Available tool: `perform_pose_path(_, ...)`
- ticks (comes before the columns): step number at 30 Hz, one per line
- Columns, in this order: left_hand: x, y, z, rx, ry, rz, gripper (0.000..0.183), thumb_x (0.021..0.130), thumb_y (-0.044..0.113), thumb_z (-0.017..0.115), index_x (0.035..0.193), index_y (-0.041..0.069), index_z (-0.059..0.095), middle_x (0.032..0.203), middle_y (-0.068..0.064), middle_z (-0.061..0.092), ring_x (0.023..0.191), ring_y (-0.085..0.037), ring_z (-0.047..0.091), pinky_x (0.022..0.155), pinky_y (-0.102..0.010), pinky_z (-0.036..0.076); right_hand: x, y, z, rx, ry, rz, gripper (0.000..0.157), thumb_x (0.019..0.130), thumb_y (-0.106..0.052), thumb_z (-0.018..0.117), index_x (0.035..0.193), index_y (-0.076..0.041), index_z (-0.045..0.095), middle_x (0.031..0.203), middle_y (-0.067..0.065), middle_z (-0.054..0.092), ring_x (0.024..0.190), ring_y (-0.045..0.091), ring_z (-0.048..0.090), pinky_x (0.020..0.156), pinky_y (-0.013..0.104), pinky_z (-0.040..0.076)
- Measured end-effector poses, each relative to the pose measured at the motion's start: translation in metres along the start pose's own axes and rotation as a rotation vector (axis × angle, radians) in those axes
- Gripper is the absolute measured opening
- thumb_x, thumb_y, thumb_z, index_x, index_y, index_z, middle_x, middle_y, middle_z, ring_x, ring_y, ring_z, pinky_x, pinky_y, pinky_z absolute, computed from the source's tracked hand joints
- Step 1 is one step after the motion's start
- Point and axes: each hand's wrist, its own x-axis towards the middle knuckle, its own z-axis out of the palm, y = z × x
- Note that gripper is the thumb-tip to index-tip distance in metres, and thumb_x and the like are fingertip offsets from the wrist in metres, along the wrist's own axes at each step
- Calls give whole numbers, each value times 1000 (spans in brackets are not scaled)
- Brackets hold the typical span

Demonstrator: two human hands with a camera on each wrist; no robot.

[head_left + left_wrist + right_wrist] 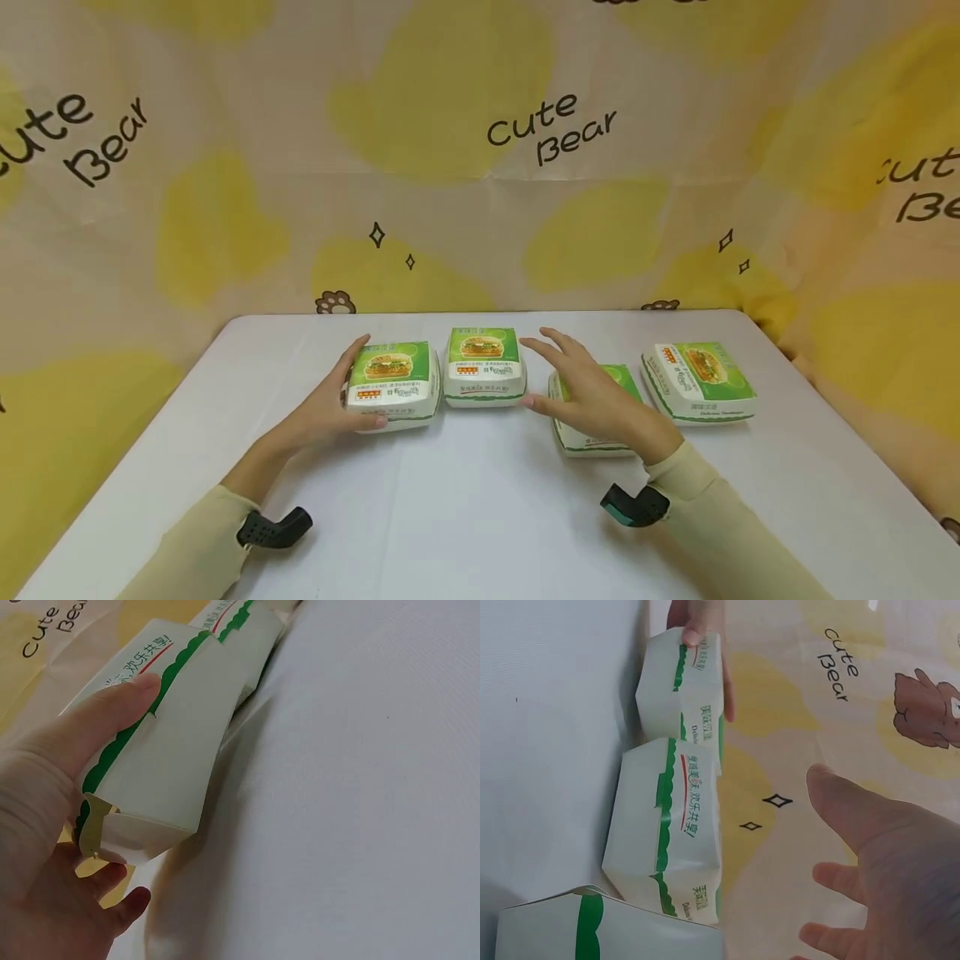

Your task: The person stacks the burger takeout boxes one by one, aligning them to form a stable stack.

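Four hamburger boxes would be too exact; several white-and-green burger boxes stand in a loose row. My left hand (327, 406) grips the leftmost burger box (392, 383), thumb on its near side and fingers round the far side. Just right of it, close beside, sits a second burger box (483, 367). Between that box and a third burger box (617, 379), my right hand (587, 392) hovers with fingers spread, holding nothing. It partly hides the third box. In the right wrist view the right hand (885, 877) is apart from the second box (664, 825).
Farther right on the white table (457, 508) lies another burger box (699, 382), turned at an angle. A yellow-patterned cloth (450, 167) with "Cute Bear" lettering hangs behind the table's back edge. Each wrist carries a black device (274, 528).
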Motion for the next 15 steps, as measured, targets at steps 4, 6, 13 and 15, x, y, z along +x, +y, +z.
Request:
perform_pose_path(4, -5, -13, 8, -23, -35, -5, 127, 76, 26, 87, 163, 31, -4, 170, -20, 6, 150, -46, 21, 114, -78, 13, -2, 1, 6, 34, -30, 3, 78, 94, -44, 69, 159, -27, 30, 170, 11, 16, 155, 40, 21, 113, 70, 34)
perform_pose_path(6, -7, -17, 8, -50, -59, -7, 127, 76, 24, 86, 162, 35, -6, 169, -21, 8, 147, -44, 24, 115, -77, 15, -2, 1, 8, 47, -40, 4, 77, 95, -46, 68, 160, -29, 29, 170, 11, 16, 155, 40, 20, 113, 70, 34)
perform_pose_path(13, 3, -19, -3, -118, -120, 23, 127, 79, 20, 83, 160, 42, -13, 168, -21, 8, 132, -35, 39, 114, -64, 27, 0, 0, 3, 69, -19, 7, 76, 95, -44, 68, 159, -24, 32, 169, 12, 18, 155, 41, 21, 113, 70, 33)
perform_pose_path(15, 7, -20, -5, -118, -136, 25, 128, 79, 20, 83, 160, 41, -14, 168, -22, 5, 130, -33, 41, 113, -62, 28, 1, 0, 2, 78, -20, 7, 76, 95, -44, 68, 159, -24, 32, 169, 13, 18, 155, 41, 21, 114, 70, 32)
